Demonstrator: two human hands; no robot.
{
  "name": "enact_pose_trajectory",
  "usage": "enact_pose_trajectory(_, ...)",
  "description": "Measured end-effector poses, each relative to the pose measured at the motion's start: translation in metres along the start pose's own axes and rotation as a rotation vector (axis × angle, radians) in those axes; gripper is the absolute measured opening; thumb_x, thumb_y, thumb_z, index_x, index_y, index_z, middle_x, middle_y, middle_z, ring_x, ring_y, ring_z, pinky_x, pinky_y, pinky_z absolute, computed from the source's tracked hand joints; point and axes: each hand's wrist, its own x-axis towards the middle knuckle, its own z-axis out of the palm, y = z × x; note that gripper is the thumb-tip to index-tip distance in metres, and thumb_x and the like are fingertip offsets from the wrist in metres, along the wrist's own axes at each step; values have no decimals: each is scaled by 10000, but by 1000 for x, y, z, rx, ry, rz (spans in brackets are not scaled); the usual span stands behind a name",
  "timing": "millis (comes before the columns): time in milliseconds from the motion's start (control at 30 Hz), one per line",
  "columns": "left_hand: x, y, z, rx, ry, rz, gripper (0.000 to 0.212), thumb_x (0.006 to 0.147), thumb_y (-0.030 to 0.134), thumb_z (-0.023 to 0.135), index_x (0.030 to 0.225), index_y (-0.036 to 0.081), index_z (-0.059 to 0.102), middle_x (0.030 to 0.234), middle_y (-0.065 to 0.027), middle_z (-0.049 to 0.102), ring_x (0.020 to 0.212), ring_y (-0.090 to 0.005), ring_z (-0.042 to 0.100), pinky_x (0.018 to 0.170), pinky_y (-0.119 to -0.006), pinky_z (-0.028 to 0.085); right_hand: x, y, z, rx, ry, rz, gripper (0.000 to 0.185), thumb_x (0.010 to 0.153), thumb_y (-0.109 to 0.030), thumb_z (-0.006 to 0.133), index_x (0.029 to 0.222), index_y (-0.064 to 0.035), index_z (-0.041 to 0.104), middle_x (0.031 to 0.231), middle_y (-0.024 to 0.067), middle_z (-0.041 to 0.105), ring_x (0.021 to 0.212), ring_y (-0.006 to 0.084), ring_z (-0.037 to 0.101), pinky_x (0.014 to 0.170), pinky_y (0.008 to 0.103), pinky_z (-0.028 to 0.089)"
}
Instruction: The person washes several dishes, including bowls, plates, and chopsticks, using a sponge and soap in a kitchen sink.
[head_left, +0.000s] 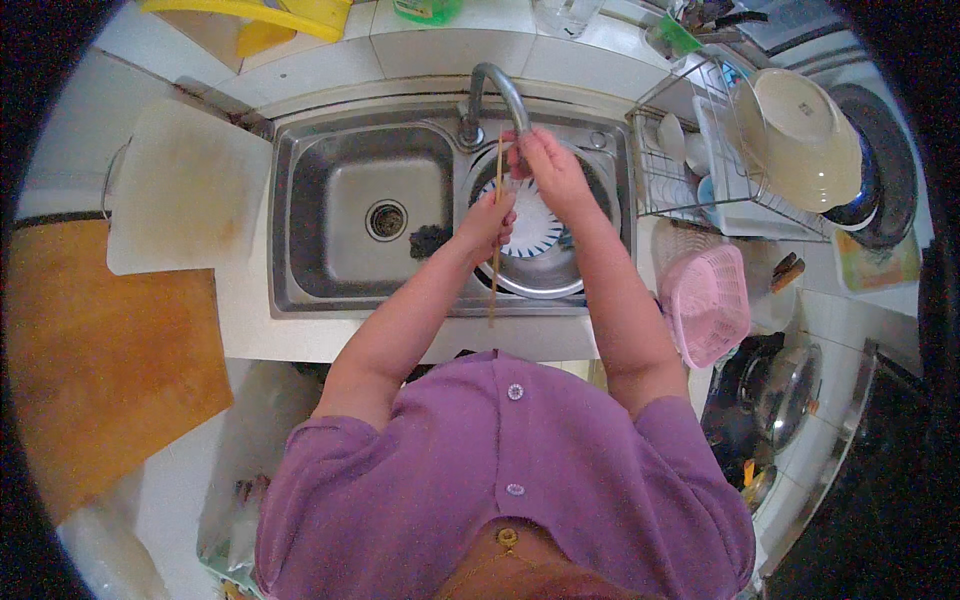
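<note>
My left hand (491, 225) is closed around a pair of thin wooden chopsticks (496, 259), held roughly upright in the view over the right sink basin. My right hand (541, 161) is at the mouth of the curved metal faucet (499, 79), by the upper part of the chopsticks; whether its fingers grip anything is unclear. Below both hands, a white plate with blue marks round its rim (536, 221) lies in a round metal bowl (547, 289) in the right basin. A dark scouring pad (430, 241) rests in the left basin (360, 172), right of the drain.
A wire dish rack (701, 150) with bowls and plates stands right of the sink, a pink plastic basket (709, 304) below it. To the left are a whitish cutting board (187, 187) and a brown board (112, 345). A green bottle (427, 9) stands behind the sink.
</note>
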Motion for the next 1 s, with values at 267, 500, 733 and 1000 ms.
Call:
enact_pose_trajectory(267,54,0,62,-486,-11,143,231,874,256,498,1025,84,466,610,-7,436,498,-133,421,449,-271,374,-20,50,-34,-460,286,-89,386,911,-295,387,1136,5,480,1000,179,577,960,298,550,829,364,416)
enact_pose_trajectory(500,75,-31,70,-623,175,180,152,901,245,456,844,105,434,584,-12,408,494,-131,410,424,-267,354,-83,43,-11,-893,196,311,318,902,-198,340,1140,-12,437,1001,258,563,922,423,530,765,470,427)
enact_pose_trajectory(733,113,20,37,-369,246,208,275,903,316,412,966,64,502,596,-46,456,448,-164,426,421,-305,367,-129,55,-21,-963,126,321,322,910,-199,338,1179,-47,428,922,272,571,855,422,555,732,475,436)
enact_pose_trajectory(1000,76,39,43,1193,-121,341,335,932,272,338,961,10,546,692,-90,583,476,-171,541,473,-312,451,-130,90,-52,-764,232,216,284,914,-225,369,1129,-71,471,923,234,581,851,403,565,728,466,439)
